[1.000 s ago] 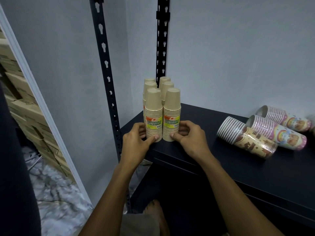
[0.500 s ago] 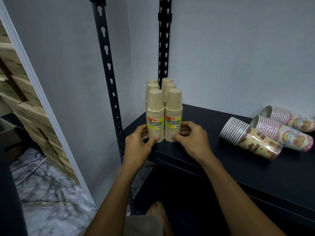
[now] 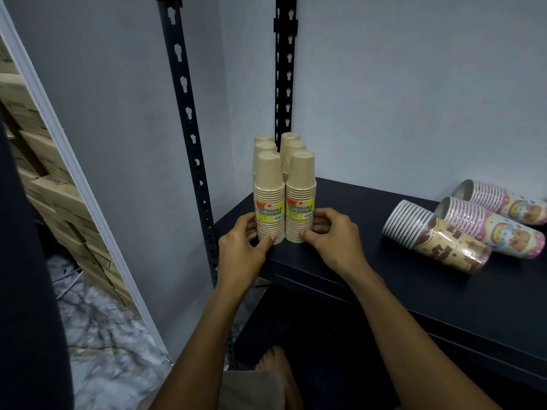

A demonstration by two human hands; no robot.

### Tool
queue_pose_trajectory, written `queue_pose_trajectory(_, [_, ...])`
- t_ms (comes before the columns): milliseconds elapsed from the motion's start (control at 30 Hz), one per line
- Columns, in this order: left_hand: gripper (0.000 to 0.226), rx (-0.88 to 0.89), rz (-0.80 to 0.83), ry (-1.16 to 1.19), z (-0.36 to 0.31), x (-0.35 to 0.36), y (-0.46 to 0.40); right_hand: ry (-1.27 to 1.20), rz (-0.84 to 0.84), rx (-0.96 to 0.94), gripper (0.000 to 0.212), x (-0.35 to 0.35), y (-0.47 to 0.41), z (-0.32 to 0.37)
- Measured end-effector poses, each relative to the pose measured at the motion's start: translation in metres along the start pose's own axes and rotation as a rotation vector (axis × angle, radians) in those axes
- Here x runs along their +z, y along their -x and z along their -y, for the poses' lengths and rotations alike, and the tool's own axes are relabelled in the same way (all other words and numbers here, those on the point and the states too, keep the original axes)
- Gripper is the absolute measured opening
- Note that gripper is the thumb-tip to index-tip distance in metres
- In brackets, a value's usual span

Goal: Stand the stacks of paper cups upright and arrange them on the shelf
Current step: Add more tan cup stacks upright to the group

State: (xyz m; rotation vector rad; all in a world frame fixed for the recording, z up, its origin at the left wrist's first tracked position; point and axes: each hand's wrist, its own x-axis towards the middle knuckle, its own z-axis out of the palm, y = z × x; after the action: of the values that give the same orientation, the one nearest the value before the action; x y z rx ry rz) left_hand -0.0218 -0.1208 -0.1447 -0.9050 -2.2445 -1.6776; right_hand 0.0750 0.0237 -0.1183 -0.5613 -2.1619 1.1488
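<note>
Several tan paper cup stacks stand upright in two rows at the left corner of the black shelf [image 3: 384,291]. My left hand [image 3: 242,250] grips the base of the front left tan stack [image 3: 268,187]. My right hand [image 3: 334,241] grips the base of the front right tan stack [image 3: 301,187]. To the right, three wrapped stacks lie on their sides: a brown printed stack [image 3: 435,241], a pink rainbow stack [image 3: 491,229] and another pink stack [image 3: 503,201] behind it.
Two black slotted uprights [image 3: 185,113] rise at the shelf's left end against a grey wall. Cardboard boxes [image 3: 50,187] are piled past a doorway on the left. Below is a marble floor and my bare foot [image 3: 278,368].
The hands and the tan stacks have stayed in the same place on the shelf. The view has drifted slightly.
</note>
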Motion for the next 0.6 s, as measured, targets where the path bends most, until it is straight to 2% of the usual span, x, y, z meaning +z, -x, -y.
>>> queue_pose_trajectory(400, [0.057,-0.003,0.024,-0.026,0.0005,0.0002,0.0020,-0.001,-0.002,0.006,0.043,-0.0010,-0.0005,-0.0043])
queue_pose_trajectory(600, [0.067,-0.033,0.035,-0.089,-0.0023,0.0001,0.0087,0.040,0.005,0.015,0.037,-0.0068,0.0031,-0.0033])
